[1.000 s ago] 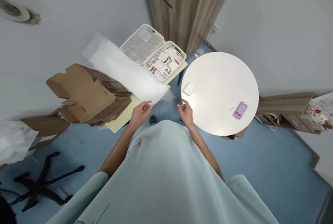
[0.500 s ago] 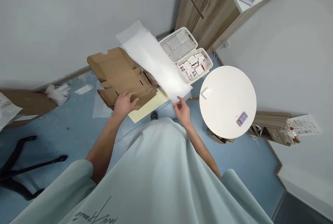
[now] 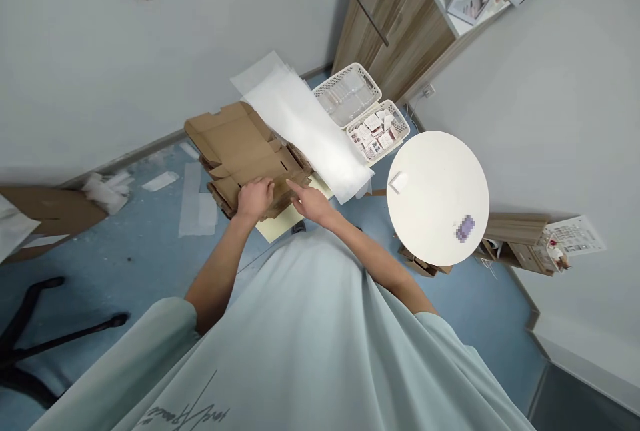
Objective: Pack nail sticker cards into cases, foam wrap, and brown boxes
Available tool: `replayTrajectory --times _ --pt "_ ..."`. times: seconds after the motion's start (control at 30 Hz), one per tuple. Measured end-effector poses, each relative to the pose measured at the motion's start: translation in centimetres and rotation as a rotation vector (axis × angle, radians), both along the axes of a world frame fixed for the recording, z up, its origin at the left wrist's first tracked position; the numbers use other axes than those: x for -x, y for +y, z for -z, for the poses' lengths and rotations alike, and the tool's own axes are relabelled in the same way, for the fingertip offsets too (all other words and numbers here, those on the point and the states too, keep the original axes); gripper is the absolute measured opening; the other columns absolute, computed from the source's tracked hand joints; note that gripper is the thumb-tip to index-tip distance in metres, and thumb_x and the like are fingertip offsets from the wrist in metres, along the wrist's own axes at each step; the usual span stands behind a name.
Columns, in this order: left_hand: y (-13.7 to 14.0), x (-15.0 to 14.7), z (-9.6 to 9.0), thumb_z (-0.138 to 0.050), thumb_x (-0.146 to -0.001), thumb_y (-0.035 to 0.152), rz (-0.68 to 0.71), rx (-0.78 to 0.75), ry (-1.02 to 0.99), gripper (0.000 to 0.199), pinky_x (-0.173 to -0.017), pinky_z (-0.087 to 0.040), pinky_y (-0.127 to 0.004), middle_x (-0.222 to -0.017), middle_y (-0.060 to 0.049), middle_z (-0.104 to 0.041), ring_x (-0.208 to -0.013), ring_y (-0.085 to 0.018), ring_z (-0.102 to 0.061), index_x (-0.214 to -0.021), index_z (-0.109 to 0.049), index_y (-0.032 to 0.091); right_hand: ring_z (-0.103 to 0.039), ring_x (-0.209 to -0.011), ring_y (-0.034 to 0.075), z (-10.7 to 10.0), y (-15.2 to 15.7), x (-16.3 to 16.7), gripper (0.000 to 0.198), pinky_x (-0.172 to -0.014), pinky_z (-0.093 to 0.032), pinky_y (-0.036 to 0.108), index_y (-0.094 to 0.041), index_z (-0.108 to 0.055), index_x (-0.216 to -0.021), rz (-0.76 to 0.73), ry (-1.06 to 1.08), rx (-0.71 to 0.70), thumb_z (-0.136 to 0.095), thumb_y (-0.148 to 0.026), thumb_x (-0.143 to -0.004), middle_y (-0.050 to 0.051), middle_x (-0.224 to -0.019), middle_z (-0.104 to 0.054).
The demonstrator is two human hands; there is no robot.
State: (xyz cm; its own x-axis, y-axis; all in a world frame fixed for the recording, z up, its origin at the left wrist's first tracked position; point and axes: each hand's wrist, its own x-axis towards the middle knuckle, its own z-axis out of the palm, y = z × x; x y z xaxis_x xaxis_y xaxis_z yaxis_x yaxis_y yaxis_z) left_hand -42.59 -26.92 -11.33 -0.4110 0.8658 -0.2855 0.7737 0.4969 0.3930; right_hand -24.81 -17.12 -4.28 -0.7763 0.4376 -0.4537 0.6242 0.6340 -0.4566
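Observation:
A stack of flattened brown cardboard boxes (image 3: 240,144) lies in front of me on a pale yellow surface (image 3: 280,223). My left hand (image 3: 256,199) is at the near edge of the stack, its fingers curled on the top box. Just to its right, my right hand (image 3: 313,205) reaches in with the index finger stretched out by the cardboard and holds nothing. Beside the boxes, a pile of white translucent sheets (image 3: 305,117) slants down toward the right, partly over the stack's far side.
Behind the sheets stand two white baskets: one with clear plastic pieces (image 3: 347,94), one with small printed packets (image 3: 377,131). A round white table (image 3: 435,197) is at right. Black chair legs (image 3: 30,324) and an open carton (image 3: 60,214) are on the left; a wooden cabinet (image 3: 385,24) stands behind.
My right hand has moved left, from the lower end of the white sheets to the cardboard beside my left hand. My left hand stays at the stack. The view has shifted slightly.

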Motion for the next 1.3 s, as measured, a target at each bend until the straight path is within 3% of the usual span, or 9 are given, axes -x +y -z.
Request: replayTrajectory --times 0.13,0.33,0.6,0.73,0.9,1.0,1.1,1.2,1.3 --pt "0.0 0.3 0.1 -0.052 -0.101 0.029 0.005 0.004 -0.03 0.039 -0.095 -0.059 -0.045 -0.129 -0.019 -0.081 -0.118 -0.038 -0.075 -0.124 -0.081 0.017 -0.078 -0.124 0.031 1.1 0.1 2.1 0.054 -0.103 -0.062 0.04 -0.018 -0.057 -0.162 -0.13 -0.184 -0.021 -0.048 -0.012 -0.11 0.018 -0.138 -0.08" --pt "-1.2 -0.5 -1.2 -0.052 -0.102 0.031 -0.036 -0.158 -0.116 0.039 -0.103 -0.059 -0.043 -0.124 -0.015 -0.082 -0.115 -0.034 -0.074 -0.119 -0.086 0.02 -0.079 -0.126 0.032 2.2 -0.7 2.0 0.049 -0.099 -0.064 0.04 -0.017 -0.067 -0.149 -0.087 -0.284 0.04 -0.059 -0.004 -0.102 0.019 -0.133 -0.082" --pt "-2.8 0.6 -10.0 -0.051 -0.11 0.035 -0.187 -0.588 -0.006 0.04 -0.105 -0.061 -0.047 -0.117 -0.01 -0.08 -0.111 -0.029 -0.073 -0.124 -0.088 0.027 -0.082 -0.12 0.036 2.6 -0.6 2.3 0.056 -0.094 -0.065 0.041 -0.017 -0.071 -0.149 -0.012 -0.187 0.076 -0.073 -0.005 -0.093 0.019 -0.125 -0.085" --pt "-2.3 0.6 -14.3 -0.053 -0.113 0.035 -0.154 -0.811 0.029 0.038 -0.109 -0.064 -0.047 -0.124 -0.008 -0.082 -0.12 -0.028 -0.076 -0.132 -0.085 0.032 -0.083 -0.113 0.03 1.2 0.7 0.8 0.051 -0.096 -0.063 0.036 -0.024 -0.073 -0.15 0.042 -0.017 0.118 -0.075 -0.018 -0.099 0.009 -0.114 -0.088" --pt "0.2 -1.4 -16.4 -0.05 -0.115 0.029 0.053 -0.97 0.022 0.039 -0.117 -0.064 -0.05 -0.128 -0.006 -0.082 -0.129 -0.026 -0.077 -0.137 -0.083 0.033 -0.079 -0.087 0.021 -4.3 4.1 -5.6 0.037 -0.087 -0.061 0.032 -0.022 -0.083 -0.123 0.443 0.535 0.207 -0.06 -0.05 -0.112 0.003 -0.096 -0.085" --pt "3.1 -3.8 -16.4 -0.05 -0.115 0.024 0.239 -1.007 -0.04 0.04 -0.118 -0.063 -0.05 -0.129 -0.005 -0.083 -0.131 -0.025 -0.077 -0.135 -0.083 0.035 -0.075 -0.087 0.021 -9.4 6.3 -11.2 0.052 -0.085 -0.061 0.034 -0.02 -0.082 -0.108 0.703 0.806 0.084 -0.06 -0.068 -0.108 0.006 -0.103 -0.083" --pt "6.6 -7.2 -16.1 -0.05 -0.116 0.022 0.438 -0.961 -0.124 0.043 -0.12 -0.062 -0.052 -0.134 -0.005 -0.083 -0.137 -0.026 -0.075 -0.141 -0.081 0.036 -0.074 -0.089 0.021 -13.6 7.4 -16.7 0.051 -0.085 -0.062 0.037 -0.022 -0.082 -0.106 0.817 0.872 -0.06 -0.072 -0.071 -0.099 0.007 -0.106 -0.082" --pt "10.2 -11.6 -15.5 -0.048 -0.116 0.019 0.652 -0.927 -0.176 0.046 -0.12 -0.062 -0.051 -0.137 -0.005 -0.082 -0.14 -0.025 -0.073 -0.144 -0.079 0.035 -0.071 -0.083 0.021 -15.1 7.6 -21.8 0.044 -0.081 -0.061 0.037 -0.023 -0.079 -0.1 0.959 0.836 -0.182 -0.079 -0.066 -0.093 0.005 -0.099 -0.079" --pt "13.8 -16.9 -14.2 -0.044 -0.115 0.015 0.839 -0.879 -0.205 0.05 -0.119 -0.063 -0.049 -0.139 -0.006 -0.082 -0.142 -0.024 -0.072 -0.146 -0.078 0.034 -0.067 -0.076 0.02 -14.0 7.7 -27.0 0.036 -0.076 -0.058 0.036 -0.024 -0.072 -0.089 1.128 0.794 -0.26 -0.075 -0.059 -0.095 0.004 -0.088 -0.075"
